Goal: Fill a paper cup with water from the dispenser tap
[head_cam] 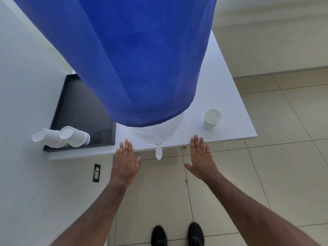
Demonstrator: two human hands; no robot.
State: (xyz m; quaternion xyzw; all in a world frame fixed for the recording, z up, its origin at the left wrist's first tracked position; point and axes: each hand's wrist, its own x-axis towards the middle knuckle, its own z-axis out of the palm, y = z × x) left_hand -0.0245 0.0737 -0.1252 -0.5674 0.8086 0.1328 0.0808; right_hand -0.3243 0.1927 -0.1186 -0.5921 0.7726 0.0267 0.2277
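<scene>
On the white table (230, 96) a blue-covered dispenser, tap (158, 152) overhanging the near edge. Both hands, left (125, 163) and right (201, 159), flat, empty. Paper cup (212, 119) stands right. No readable writing.

No text, brand, number or sign can be read anywhere in the view. The blue cover (142, 59) over the water bottle is plain, the paper cup (212, 119) on the table (230, 103) is blank white, and the wall socket (96, 172) shows only small marks too blurred to make out.
</scene>
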